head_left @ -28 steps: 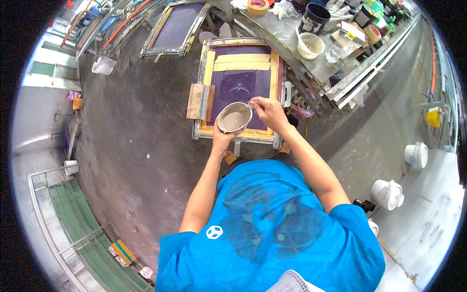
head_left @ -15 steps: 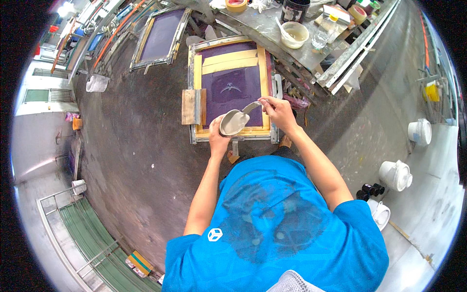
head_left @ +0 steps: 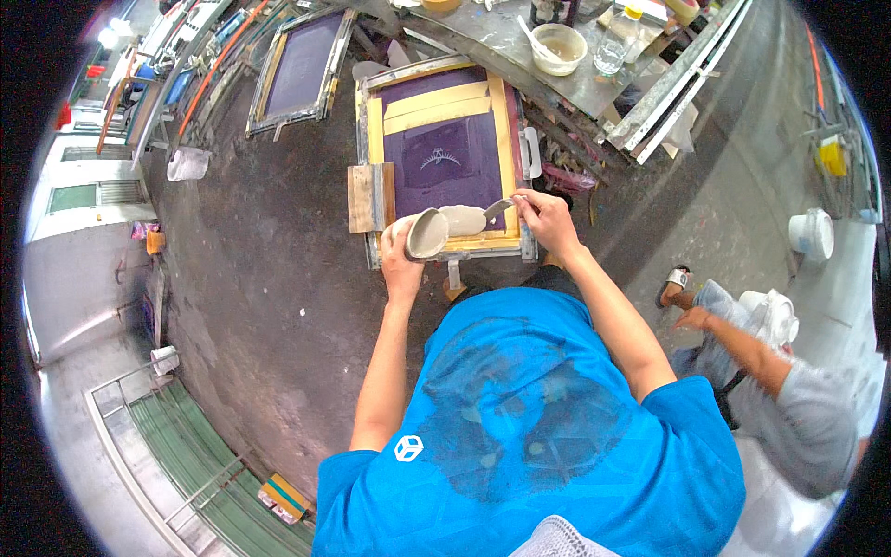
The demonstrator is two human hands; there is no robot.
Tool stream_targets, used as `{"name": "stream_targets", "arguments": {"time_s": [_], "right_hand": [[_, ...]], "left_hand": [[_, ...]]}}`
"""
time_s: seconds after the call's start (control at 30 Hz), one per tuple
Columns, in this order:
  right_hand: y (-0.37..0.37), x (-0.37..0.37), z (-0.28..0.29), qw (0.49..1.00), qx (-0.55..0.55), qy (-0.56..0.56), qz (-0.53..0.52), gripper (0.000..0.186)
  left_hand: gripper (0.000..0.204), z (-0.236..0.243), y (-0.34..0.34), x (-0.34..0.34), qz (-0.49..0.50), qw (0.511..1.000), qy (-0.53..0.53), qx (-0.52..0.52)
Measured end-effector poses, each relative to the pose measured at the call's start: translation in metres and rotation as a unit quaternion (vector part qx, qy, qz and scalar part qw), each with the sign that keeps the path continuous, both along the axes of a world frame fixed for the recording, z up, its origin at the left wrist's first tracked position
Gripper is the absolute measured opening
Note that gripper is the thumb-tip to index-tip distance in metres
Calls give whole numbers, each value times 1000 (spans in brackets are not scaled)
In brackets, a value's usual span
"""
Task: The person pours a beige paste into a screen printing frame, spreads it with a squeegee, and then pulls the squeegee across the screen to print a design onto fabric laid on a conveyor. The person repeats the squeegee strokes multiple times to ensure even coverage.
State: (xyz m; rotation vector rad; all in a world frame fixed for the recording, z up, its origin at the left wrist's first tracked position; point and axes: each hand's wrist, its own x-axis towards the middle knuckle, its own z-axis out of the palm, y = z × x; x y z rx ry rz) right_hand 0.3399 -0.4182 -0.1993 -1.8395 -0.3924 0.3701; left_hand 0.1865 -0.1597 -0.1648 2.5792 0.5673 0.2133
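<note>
My left hand (head_left: 401, 265) grips a small cup (head_left: 427, 234) coated with pale grey paste, its mouth tilted toward me, over the near left of a framed printing screen (head_left: 509, 167). In my right hand (head_left: 548, 221) is the thin handle of a spoon (head_left: 498, 208), pinched between the fingers over the screen's near right. A pale mass of paste (head_left: 462, 220) shows between the spoon's end and the cup; I cannot tell whether it lies on the spoon or the screen. The dark purple mesh carries a small pale arched design (head_left: 440, 159) and is bordered with yellow tape.
A wooden block (head_left: 366, 198) sits at the screen's left edge. A cluttered bench (head_left: 492, 32) holds a white bowl (head_left: 559, 50) and a clear bottle (head_left: 610, 58). At right, another person's arm (head_left: 747, 348) reaches past a white bucket (head_left: 774, 316). A second screen (head_left: 302, 70) stands far left.
The cup has shifted slightly left and the spoon has moved right, away from it. Pale paste now shows between them. Another person has come into view at right.
</note>
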Motion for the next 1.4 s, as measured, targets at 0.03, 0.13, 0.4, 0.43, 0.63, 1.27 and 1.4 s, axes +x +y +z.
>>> {"name": "stream_targets", "arguments": {"time_s": [0.03, 0.13, 0.4, 0.43, 0.63, 1.27, 1.4], "right_hand": [[0, -1, 0, 1000, 3, -4, -3, 18], [0, 2, 1, 1000, 9, -12, -12, 18], [10, 11, 21, 998, 47, -25, -16, 19], [15, 12, 23, 998, 61, -25, 3, 19], [61, 21, 33, 987, 116, 4, 109, 19], [-36, 109, 16, 992, -15, -56, -110, 34], [-139, 77, -23, 982, -124, -25, -138, 31]], "left_hand": [[67, 3, -5, 1, -4, 1000, 14, -14], [74, 8, -25, 7, -19, 998, 32, -45], [69, 12, -21, 15, -26, 1000, 8, -4], [67, 13, -17, 14, -25, 1000, 7, 10], [73, 14, 10, 8, -20, 998, 34, 50], [66, -40, 44, 61, 133, 778, -70, -610], [69, -26, 26, 139, 130, 819, -74, -553]]}}
